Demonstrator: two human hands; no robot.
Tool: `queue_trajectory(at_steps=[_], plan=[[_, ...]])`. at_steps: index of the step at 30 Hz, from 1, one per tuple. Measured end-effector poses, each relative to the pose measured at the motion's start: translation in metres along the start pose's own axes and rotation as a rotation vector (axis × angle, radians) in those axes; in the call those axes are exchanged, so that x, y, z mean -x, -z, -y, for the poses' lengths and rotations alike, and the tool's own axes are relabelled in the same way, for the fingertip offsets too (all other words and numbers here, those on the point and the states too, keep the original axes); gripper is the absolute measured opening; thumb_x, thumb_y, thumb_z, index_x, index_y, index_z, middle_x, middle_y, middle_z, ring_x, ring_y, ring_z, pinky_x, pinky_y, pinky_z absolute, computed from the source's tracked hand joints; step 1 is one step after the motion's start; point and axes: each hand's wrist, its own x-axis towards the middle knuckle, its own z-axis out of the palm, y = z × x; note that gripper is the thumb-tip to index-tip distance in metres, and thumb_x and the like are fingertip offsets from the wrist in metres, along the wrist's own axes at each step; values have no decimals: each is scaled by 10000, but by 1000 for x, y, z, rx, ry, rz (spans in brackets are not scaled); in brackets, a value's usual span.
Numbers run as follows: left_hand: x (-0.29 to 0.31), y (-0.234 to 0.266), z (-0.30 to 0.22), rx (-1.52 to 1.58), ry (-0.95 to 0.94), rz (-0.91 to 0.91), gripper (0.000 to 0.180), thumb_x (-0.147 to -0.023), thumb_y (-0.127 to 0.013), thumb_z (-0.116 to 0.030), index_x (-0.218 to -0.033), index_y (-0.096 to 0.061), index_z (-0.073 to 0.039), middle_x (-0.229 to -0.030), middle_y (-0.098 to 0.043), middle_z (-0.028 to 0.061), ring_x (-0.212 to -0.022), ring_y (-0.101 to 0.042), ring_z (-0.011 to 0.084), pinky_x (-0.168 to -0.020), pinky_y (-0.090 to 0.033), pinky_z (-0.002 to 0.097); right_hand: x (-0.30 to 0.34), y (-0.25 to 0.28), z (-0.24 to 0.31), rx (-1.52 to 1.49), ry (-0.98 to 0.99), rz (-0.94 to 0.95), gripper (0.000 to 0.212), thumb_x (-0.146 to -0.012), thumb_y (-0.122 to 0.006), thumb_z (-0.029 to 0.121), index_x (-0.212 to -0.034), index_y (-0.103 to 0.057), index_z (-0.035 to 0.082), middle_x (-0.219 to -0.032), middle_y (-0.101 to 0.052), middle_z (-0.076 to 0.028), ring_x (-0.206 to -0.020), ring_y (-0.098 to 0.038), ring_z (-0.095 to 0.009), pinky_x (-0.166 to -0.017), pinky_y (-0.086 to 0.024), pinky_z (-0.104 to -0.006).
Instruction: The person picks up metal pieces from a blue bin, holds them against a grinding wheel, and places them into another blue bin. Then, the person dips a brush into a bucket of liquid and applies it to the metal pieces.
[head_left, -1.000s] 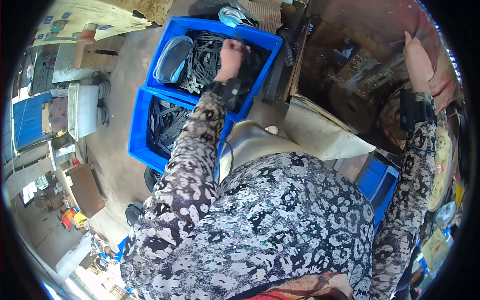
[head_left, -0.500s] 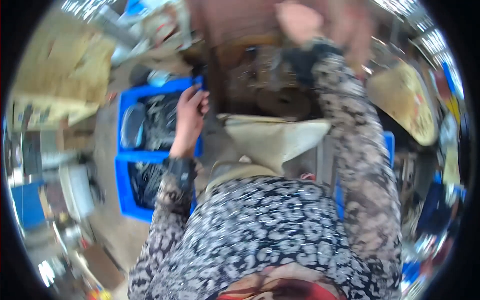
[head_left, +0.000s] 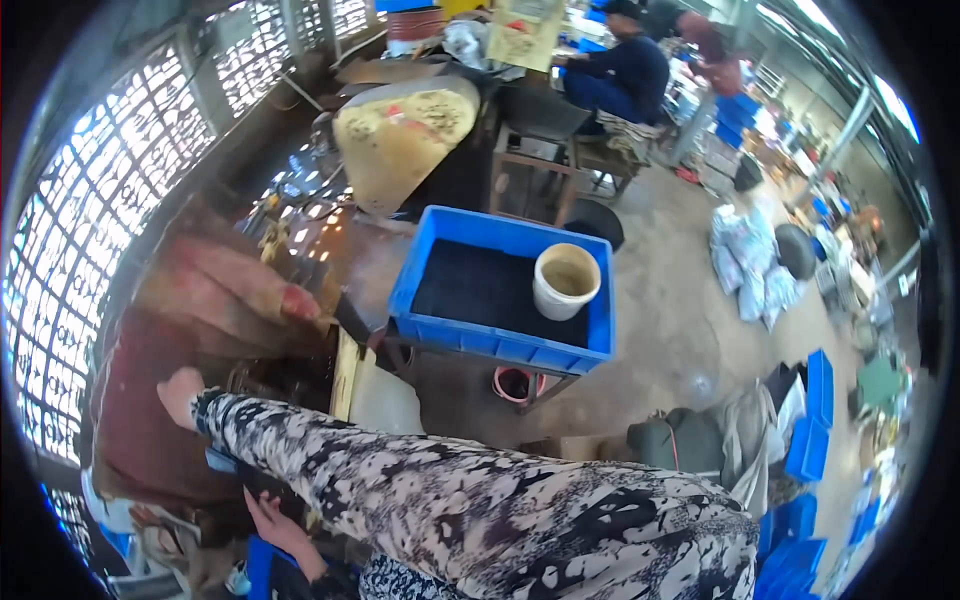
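Observation:
My right arm, in a leopard-print sleeve, reaches across to the left side of the view. My right hand (head_left: 180,396) rests against or just before a large reddish-brown sheet or cover (head_left: 150,345); its fingers are turned away and hidden. Below it, my left hand (head_left: 280,528) is held with fingers stretched and apart, nothing seen in them. Beside that hand is the edge of a blue crate (head_left: 262,570). A pale cloth (head_left: 385,400) hangs at the edge of the dark work area, just beyond my right sleeve.
A blue crate (head_left: 500,347) with dark contents and a white bucket (head_left: 566,285) stands on a metal stand. Under it sits a pink-rimmed bucket (head_left: 517,384). A stained yellowish cushion (head_left: 405,140) lies beyond. Farther back a person in dark clothes (head_left: 625,70) sits near stuffed bags (head_left: 750,260).
The view has swung to the right, bringing the crate with the white bucket into sight. My left hand's curled fingers have straightened and spread. My right arm still reaches toward the reddish-brown cover.

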Motion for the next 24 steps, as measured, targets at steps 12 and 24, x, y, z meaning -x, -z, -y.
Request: queue_trajectory(at_steps=[12,24], plan=[[-9,-5,0,-502,-139,27,402,-942,-430,-27,-1338,-492,-64,-1219,-587,184,-840,-621,294,-768,-495,358,-25,4,4,169,41,199,268,-878,-511,127,-1128,-602,93,-848,-682,-63,-791,-672,-260,-629,-484,-384],[-1,2,45,-442,95,309,402,-1000,-338,-300,-1232,-572,-69,-975,-572,230,-717,-553,400,-604,-480,442,-29,-8,9,228,55,252,262,-923,-467,161,-1123,-605,62,-871,-690,-93,-803,-674,-272,-659,-489,-400]])
